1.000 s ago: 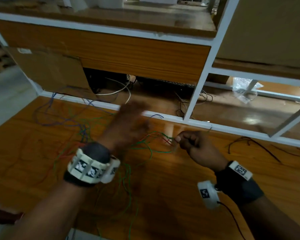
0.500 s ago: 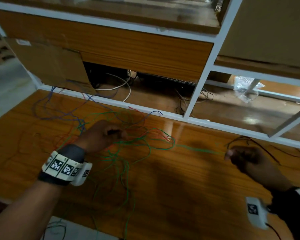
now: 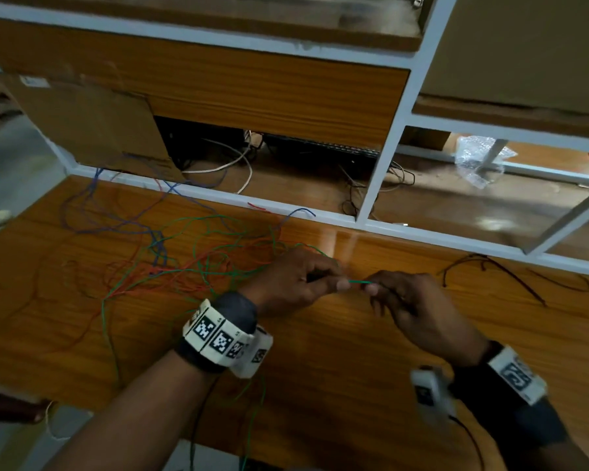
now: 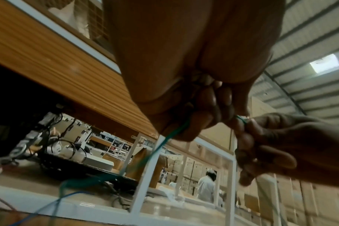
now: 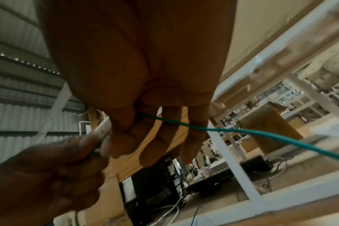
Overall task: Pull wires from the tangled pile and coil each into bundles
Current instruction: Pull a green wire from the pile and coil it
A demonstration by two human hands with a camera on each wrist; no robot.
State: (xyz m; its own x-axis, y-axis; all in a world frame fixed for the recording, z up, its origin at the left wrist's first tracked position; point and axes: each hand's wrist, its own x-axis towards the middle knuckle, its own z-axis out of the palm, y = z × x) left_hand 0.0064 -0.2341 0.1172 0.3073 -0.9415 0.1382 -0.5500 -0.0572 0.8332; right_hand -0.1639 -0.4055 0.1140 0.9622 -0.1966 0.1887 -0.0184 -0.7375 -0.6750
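A loose tangle of blue, red and green wires sprawls over the left part of the wooden table. Just right of it, the left hand is curled around a green wire, pinching it between thumb and fingers. A short stretch of that wire bridges the small gap to the right hand, which pinches it between thumb and forefinger while its other fingers hang loosely extended. Farther right, a dark wire lies apart on the tabletop.
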